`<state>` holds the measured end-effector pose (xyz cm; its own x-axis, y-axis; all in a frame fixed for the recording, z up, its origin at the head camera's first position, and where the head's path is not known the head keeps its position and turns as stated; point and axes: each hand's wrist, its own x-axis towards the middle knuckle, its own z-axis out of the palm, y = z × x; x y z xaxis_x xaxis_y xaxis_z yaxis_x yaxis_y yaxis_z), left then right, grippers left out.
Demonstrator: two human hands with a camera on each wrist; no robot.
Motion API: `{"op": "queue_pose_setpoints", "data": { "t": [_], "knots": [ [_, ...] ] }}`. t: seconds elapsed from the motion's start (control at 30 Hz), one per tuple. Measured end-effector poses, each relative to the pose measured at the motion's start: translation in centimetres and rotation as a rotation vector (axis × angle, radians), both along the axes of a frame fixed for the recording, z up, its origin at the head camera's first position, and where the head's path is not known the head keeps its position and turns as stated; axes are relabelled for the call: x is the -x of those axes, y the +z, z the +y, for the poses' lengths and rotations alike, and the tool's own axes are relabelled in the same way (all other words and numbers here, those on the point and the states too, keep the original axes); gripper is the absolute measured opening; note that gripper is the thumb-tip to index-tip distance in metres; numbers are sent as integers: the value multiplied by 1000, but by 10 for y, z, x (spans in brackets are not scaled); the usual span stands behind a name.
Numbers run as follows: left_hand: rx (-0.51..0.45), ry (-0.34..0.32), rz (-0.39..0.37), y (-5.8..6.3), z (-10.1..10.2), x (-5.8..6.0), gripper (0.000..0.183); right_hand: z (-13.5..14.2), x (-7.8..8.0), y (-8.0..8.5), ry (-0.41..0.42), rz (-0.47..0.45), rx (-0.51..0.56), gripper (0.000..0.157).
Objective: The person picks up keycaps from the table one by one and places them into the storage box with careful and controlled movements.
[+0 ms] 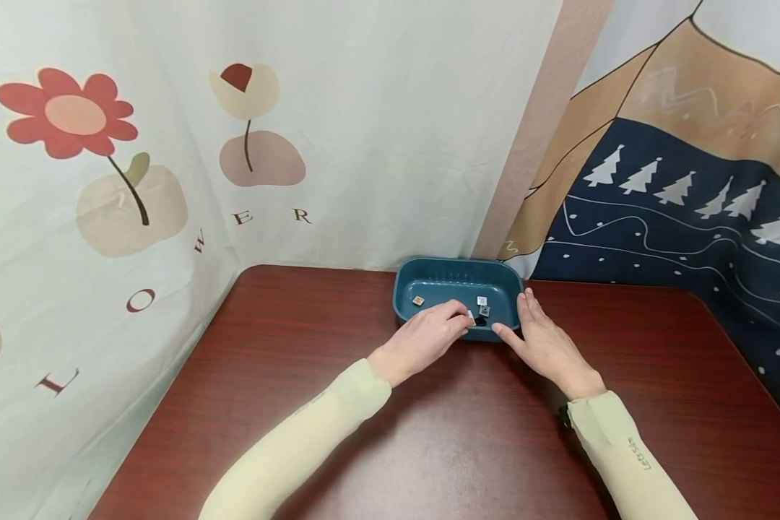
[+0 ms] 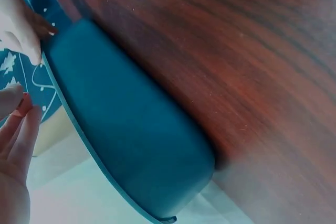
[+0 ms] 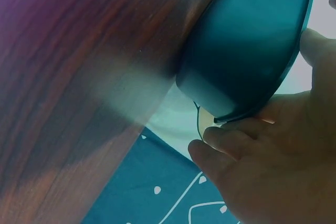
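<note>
A teal plastic basin [image 1: 458, 263] stands at the table's far edge with several small square blocks inside. My left hand [image 1: 429, 334] reaches over its near rim, thumb and fingers pinching a small block [image 2: 23, 104] that looks reddish in the left wrist view, mostly hidden by the fingertips. Just right of those fingertips lie a white block [image 1: 482, 300] and a dark grey block [image 1: 484, 311]. A tan block [image 1: 418, 300] sits apart on the left side of the basin floor. My right hand [image 1: 549, 348] rests on the basin's right end, fingers extended along the outside and thumb at the near rim.
The basin stands on a dark red wood-grain table [image 1: 487, 448]. Behind it hangs a pale curtain [image 1: 377, 144] with printed flowers and letters, and to the right a navy cloth [image 1: 663, 224] with white trees.
</note>
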<state>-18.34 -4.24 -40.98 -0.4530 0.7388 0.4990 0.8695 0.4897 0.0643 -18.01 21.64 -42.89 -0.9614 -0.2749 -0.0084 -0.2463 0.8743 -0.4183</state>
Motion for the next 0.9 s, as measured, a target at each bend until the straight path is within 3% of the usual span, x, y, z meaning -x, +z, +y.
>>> {"op": "queue_pose_setpoints", "data": {
  "t": [0.2,0.47,0.9],
  "knots": [
    [-53,18,-20,2,3,6,20,0,1,0,3,-10,-1,100],
    [-89,158,-30,-1,8,19,13,0,1,-1,2,-9,-1,100],
    [118,476,-32,-7,19,35,13,-1,1,0,-1,-13,2,101]
  ]
}}
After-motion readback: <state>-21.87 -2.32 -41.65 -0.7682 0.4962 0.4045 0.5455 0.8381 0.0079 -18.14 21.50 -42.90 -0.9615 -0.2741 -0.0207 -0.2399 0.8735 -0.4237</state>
